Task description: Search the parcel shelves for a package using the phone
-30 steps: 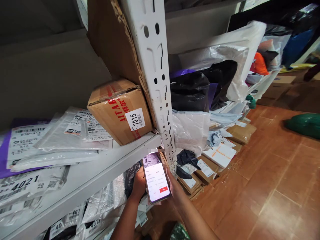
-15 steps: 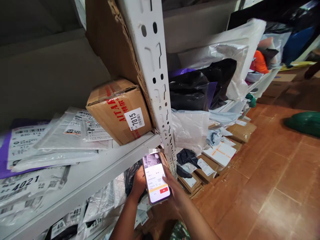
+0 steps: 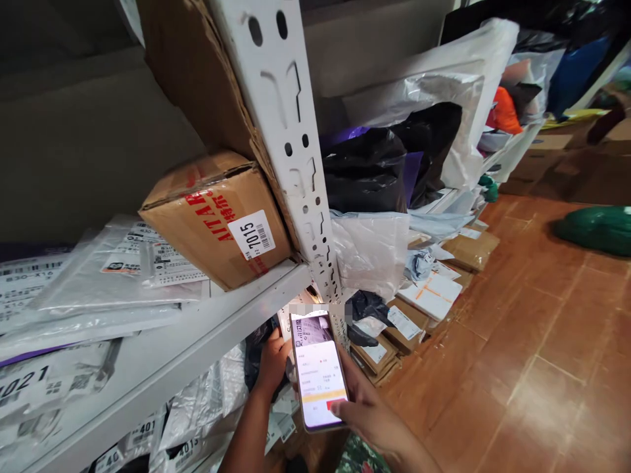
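My right hand [image 3: 369, 412] grips a smartphone [image 3: 318, 369] from the right side, and its thumb rests on the red button low on the lit screen. Just left of the phone, my left hand [image 3: 273, 362] reaches under the grey metal shelf [image 3: 197, 341]. Its fingers curl on a labelled parcel [image 3: 288, 317] that is mostly hidden behind the phone. Above on the shelf sits a brown carton [image 3: 217, 220] with red print and a white tag reading 7015.
A white slotted upright post [image 3: 290, 144] stands directly ahead. Flat plastic mailers [image 3: 98, 289] cover the shelf at left; black and white bags [image 3: 389, 171] fill the right bay. Cartons and envelopes [image 3: 434, 289] lie on the brown tiled floor [image 3: 542, 341], and a green bag [image 3: 596, 228] lies far right.
The phone has come down and right, closer to me. My right thumb has slid from the middle of the screen to the red button. My left hand stays under the shelf.
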`<state>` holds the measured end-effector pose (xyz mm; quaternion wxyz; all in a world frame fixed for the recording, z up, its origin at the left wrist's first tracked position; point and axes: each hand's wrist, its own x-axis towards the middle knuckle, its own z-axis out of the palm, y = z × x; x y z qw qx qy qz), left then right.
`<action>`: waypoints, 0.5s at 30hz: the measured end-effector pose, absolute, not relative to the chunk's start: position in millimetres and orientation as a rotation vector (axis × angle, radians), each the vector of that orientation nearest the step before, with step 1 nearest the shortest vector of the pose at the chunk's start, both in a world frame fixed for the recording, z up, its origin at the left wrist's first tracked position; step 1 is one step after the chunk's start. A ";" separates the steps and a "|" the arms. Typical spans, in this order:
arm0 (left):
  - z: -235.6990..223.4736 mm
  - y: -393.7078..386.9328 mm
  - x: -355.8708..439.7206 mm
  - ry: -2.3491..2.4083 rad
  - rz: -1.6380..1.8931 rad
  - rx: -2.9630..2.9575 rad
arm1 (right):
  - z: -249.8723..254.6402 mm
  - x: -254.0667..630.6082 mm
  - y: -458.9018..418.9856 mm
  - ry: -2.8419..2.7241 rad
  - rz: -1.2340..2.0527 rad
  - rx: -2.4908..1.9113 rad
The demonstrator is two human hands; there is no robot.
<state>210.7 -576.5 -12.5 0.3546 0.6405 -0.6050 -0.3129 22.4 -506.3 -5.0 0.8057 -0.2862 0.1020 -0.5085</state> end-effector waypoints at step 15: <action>-24.4 -580.3 221.1 -1.538 -0.856 1.549 | -29.3 -5.2 -468.4 0.266 -1.042 -0.492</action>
